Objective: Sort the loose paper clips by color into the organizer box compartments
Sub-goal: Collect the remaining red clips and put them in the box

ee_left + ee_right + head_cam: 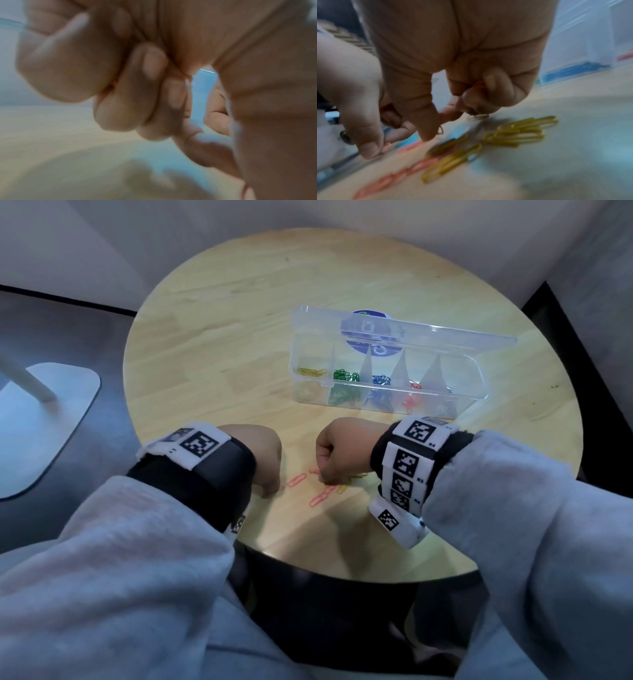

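While half-hidden overhead, yellow clips (520,133) show wrist-side.

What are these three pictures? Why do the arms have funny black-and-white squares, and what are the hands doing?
These are a person's two hands, not a machine. The bands with squares carry small cameras. The big picture comes from a camera on the person's head, looking down at a round wooden table. The other two come from the wrist cameras, so the fingers look huge and blurry.

On the table stands a clear organizer box, lid open, with yellow, green, blue and red clips already in separate compartments. Near the table's edge lie loose red clips and yellow clips.

The right hand has red clips tucked in its curled fingers. The left hand is curled too; a bit of red shows between its fingers.
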